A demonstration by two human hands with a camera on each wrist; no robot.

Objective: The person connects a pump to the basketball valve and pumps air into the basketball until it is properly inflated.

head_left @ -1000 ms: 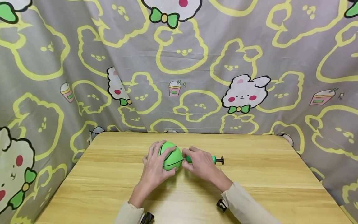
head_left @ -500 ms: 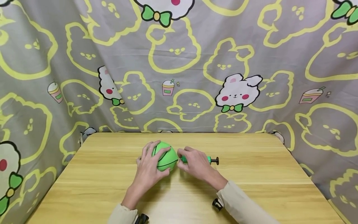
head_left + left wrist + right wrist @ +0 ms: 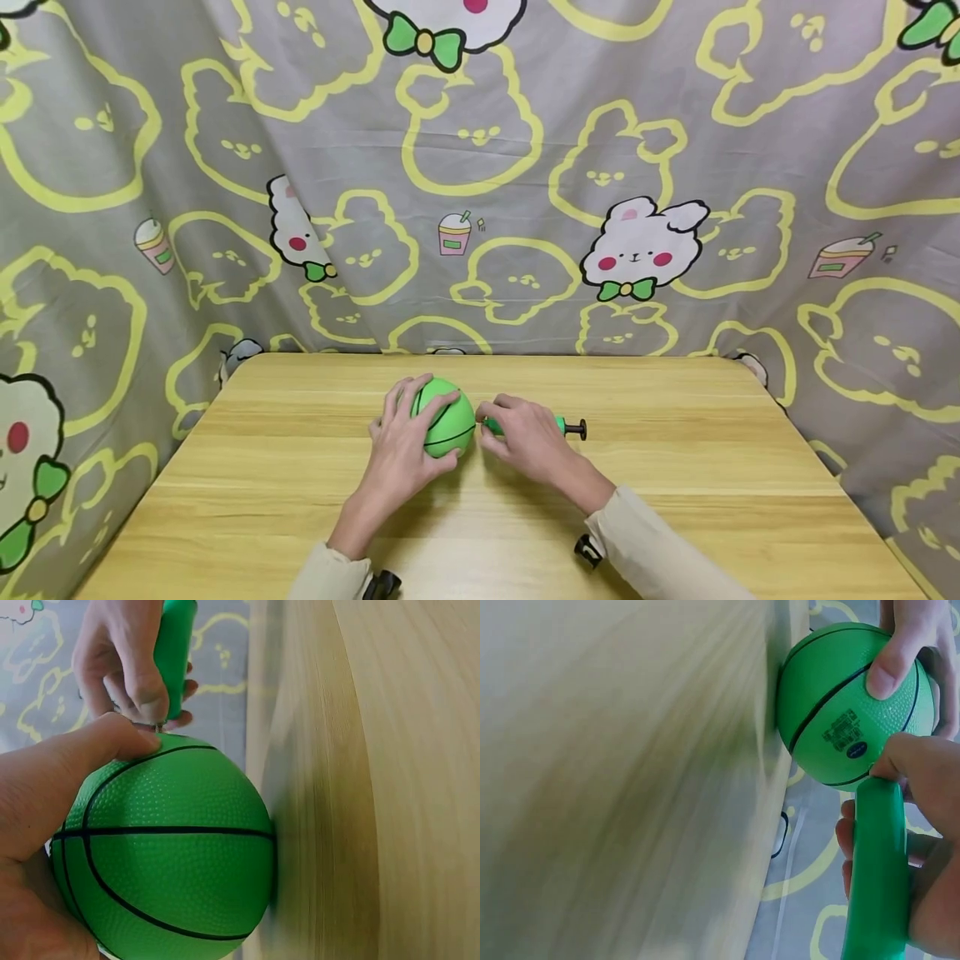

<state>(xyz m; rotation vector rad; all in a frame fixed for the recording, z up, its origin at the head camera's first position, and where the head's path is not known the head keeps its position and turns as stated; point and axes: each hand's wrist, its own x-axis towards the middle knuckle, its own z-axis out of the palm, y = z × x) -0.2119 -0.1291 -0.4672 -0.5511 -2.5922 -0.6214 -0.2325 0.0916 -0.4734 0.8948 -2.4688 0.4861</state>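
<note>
A small green toy basketball (image 3: 453, 423) with black lines sits on the wooden table, and my left hand (image 3: 399, 442) grips it from the left with spread, curved fingers. On the ball's right, my right hand (image 3: 531, 435) holds a green hand pump (image 3: 175, 652) by its front end, fingers curled round the barrel. The pump's black handle (image 3: 579, 429) sticks out past that hand, pointing right. A short metal needle (image 3: 158, 728) shows between pump and ball in the left wrist view; I cannot tell whether its tip is inside the ball. Dark print (image 3: 844, 731) marks the ball's near side.
The light wooden table (image 3: 300, 500) reaches back to a grey curtain (image 3: 517, 208) with yellow outlines and rabbit faces. Black straps (image 3: 588, 550) are on both wrists, by the beige sleeves (image 3: 652, 542).
Half a second ago the ball's right side was drawn out to a point toward the pump; now it is round, with a small gap to the right hand. The head view shifted slightly.
</note>
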